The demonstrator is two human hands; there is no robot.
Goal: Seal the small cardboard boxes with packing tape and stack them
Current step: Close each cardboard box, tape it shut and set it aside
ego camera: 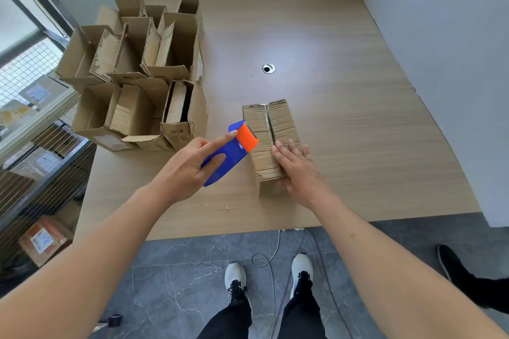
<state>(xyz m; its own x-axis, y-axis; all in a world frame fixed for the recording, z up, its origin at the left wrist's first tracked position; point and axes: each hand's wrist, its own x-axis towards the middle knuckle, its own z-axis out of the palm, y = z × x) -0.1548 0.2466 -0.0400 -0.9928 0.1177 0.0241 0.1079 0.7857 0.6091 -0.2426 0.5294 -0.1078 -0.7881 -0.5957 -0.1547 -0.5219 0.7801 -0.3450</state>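
Holding the tape dispenser [230, 150] in our left hand [187, 166], right hand [296, 165] flat on the box [271, 135] mid-table; we'd press tape straight toward 12 o'clock along the seam.

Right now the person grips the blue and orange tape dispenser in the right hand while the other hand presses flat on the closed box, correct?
Not quite: the left hand grips the tape dispenser. The right hand presses flat on the closed box, as the head view shows.
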